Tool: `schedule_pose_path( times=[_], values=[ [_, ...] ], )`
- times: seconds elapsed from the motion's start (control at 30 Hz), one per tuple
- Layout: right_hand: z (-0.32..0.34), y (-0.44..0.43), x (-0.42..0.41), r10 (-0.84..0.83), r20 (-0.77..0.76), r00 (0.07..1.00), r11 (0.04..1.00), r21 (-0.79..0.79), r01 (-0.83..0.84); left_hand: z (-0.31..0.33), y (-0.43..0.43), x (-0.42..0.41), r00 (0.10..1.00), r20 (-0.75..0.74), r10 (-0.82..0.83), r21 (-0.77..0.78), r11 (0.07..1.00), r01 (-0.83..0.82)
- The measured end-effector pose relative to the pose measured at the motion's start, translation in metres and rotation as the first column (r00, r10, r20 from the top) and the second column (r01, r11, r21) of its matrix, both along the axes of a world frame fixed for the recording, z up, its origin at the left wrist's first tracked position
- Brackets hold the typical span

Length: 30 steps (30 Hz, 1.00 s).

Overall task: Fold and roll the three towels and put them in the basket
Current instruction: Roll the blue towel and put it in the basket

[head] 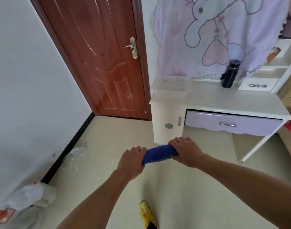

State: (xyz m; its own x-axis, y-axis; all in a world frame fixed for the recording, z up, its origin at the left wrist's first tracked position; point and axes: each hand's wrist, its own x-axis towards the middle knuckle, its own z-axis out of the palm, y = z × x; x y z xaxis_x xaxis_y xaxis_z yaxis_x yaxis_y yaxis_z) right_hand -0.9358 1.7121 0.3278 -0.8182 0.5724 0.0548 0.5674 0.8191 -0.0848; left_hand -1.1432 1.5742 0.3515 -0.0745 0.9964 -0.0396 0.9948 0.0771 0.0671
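Observation:
A rolled blue towel [158, 153] hangs in the air in front of me, held level above the floor. My left hand [131, 160] grips its left end and my right hand [185, 150] grips its right end, fingers curled over the roll. A clear plastic basket [170, 87] stands on the left end of the white desk [224, 100], beyond and above the towel. Nothing shows inside the basket. No other towel is in view.
A brown door [106, 63] is shut at the back left. A dark bottle [229, 76] stands on the desk, which has a lilac drawer [232, 123]. Plastic bags [32, 195] and bottles lie along the left wall. A yellow shoe [146, 214] is below.

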Motion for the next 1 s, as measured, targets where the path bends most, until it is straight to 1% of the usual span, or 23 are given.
schedule_pose_path(
  times=[0.1, 0.2, 0.23, 0.3, 0.37, 0.43, 0.5, 0.6, 0.73, 0.83, 0.93, 1.0],
  values=[
    [-0.005, 0.054, -0.024, -0.042, 0.015, 0.999, 0.999, -0.016, 0.042, -0.010, 0.063, -0.027, 0.999, -0.007, -0.042, -0.003, 0.999, 0.042],
    [-0.007, 0.113, -0.052, -0.118, 0.012, 0.993, 0.993, -0.027, 0.118, -0.017, 0.134, -0.064, 0.996, 0.009, -0.094, 0.009, 0.996, 0.094],
    [-0.003, 0.127, -0.059, -0.142, 0.020, 0.990, 0.988, -0.054, 0.143, -0.015, 0.152, -0.073, 0.994, 0.018, -0.108, -0.011, 0.994, 0.108],
    [0.008, 0.163, -0.078, -0.213, 0.005, 0.977, 0.970, -0.116, 0.213, -0.011, 0.199, -0.096, 0.988, 0.056, -0.145, -0.004, 0.989, 0.146],
    [0.025, 0.198, -0.094, -0.306, -0.025, 0.952, 0.931, -0.217, 0.293, -0.002, 0.244, -0.117, 0.981, 0.132, -0.141, 0.002, 0.990, 0.142],
    [0.033, 0.228, -0.102, -0.401, -0.051, 0.915, 0.863, -0.357, 0.359, 0.003, 0.283, -0.131, 0.967, 0.213, -0.139, -0.002, 0.990, 0.143],
    [0.034, 0.258, -0.105, -0.497, -0.039, 0.867, 0.770, -0.480, 0.420, 0.002, 0.319, -0.140, 0.951, 0.276, -0.140, -0.013, 0.989, 0.149],
    [0.031, 0.302, -0.108, -0.575, -0.037, 0.817, 0.670, -0.596, 0.444, -0.004, 0.363, -0.146, 0.920, 0.371, -0.127, -0.031, 0.988, 0.149],
    [0.023, 0.376, -0.125, -0.631, -0.119, 0.767, 0.587, -0.719, 0.372, -0.020, 0.427, -0.157, 0.860, 0.509, -0.006, -0.116, 0.990, 0.076],
    [0.014, 0.441, -0.141, -0.718, -0.178, 0.673, 0.489, -0.817, 0.305, -0.026, 0.477, -0.164, 0.787, 0.610, 0.093, -0.166, 0.986, 0.012],
    [0.008, 0.515, -0.160, -0.811, -0.154, 0.565, 0.302, -0.937, 0.177, -0.036, 0.536, -0.166, 0.685, 0.700, 0.204, -0.238, 0.970, -0.045],
    [0.005, 0.560, -0.173, -0.872, -0.124, 0.474, 0.190, -0.977, 0.093, -0.040, 0.575, -0.165, 0.589, 0.753, 0.294, -0.285, 0.952, -0.112]
  ],
)
